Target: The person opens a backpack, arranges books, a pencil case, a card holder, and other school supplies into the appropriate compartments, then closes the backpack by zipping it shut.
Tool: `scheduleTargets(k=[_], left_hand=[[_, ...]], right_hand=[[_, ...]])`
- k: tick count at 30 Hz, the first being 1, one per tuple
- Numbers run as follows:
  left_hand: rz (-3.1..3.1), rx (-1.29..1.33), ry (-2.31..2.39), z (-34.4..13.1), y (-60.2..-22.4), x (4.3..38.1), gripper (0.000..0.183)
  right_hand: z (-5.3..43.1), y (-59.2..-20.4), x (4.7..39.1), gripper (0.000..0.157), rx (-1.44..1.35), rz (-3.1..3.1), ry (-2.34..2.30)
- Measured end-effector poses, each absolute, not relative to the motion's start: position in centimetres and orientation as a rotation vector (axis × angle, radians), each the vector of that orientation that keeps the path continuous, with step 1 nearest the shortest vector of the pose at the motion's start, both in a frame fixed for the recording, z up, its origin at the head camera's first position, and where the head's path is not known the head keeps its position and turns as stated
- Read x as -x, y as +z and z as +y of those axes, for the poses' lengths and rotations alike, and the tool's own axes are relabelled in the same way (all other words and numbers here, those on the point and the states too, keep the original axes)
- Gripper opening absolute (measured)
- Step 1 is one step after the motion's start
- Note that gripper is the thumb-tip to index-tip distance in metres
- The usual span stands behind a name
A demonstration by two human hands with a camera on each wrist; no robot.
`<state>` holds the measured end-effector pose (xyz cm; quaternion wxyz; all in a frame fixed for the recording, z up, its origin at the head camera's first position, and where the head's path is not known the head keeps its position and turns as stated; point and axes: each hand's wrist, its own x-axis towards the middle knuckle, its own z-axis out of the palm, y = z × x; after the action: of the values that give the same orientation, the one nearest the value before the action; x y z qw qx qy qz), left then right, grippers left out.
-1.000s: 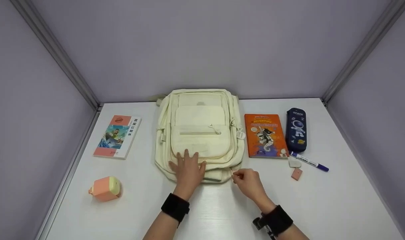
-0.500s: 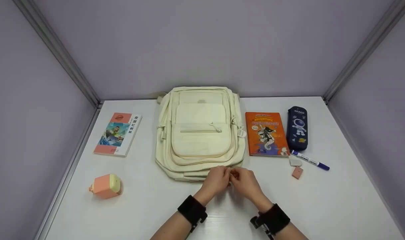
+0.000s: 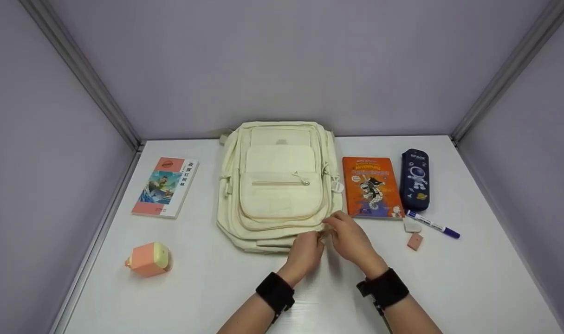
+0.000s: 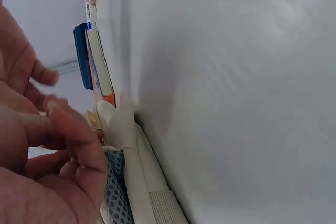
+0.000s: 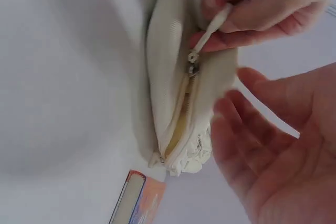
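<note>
A cream backpack (image 3: pixel 282 199) lies flat at the back middle of the table, front pockets up. My left hand (image 3: pixel 306 253) is at its bottom right corner. In the right wrist view its fingers pinch a cord zipper pull (image 5: pixel 212 31), taut from the metal slider. Beyond the slider the zipper (image 5: pixel 185 103) gapes, showing a yellowish inside. My right hand (image 3: pixel 351 236) is just right of the left one, fingertips at the bag's edge. The right wrist view shows its fingers gently bent, thumb apart, nothing between them. Blue-grey mesh (image 4: pixel 116 182) shows beside the left hand.
Right of the bag lie an orange book (image 3: pixel 372 188), a navy pencil case (image 3: pixel 415 181), a marker (image 3: pixel 432 224), a white eraser (image 3: pixel 411 225) and a pink eraser (image 3: pixel 415 241). At left are another book (image 3: pixel 165 188) and a pink-and-yellow bottle (image 3: pixel 148 260).
My left hand has gone from lying flat on the bag's front to the bottom right corner, where it pinches the zipper pull. My right hand has left the pull and moved slightly up and right.
</note>
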<state>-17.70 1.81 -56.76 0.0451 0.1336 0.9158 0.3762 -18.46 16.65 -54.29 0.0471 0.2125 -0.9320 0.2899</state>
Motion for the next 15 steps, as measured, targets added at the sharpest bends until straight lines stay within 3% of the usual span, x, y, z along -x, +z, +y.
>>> scheduleTargets(k=[5, 11, 15], left_hand=[[2.926, -0.487, 1.078, 1.9, -57.3, 17.5, 0.011], [3.061, -0.55, 0.863, 2.4, -57.8, 17.4, 0.012], [3.135, -0.554, 0.741, 2.9, -58.1, 17.4, 0.025]], right_hand=[[16.4, -55.4, 19.5, 0.049, -0.761, -2.752, 0.631], [16.4, -56.1, 21.1, 0.047, -0.766, -2.706, 0.587], [16.7, -56.4, 21.6, 0.041, -0.724, -2.63, 0.611]])
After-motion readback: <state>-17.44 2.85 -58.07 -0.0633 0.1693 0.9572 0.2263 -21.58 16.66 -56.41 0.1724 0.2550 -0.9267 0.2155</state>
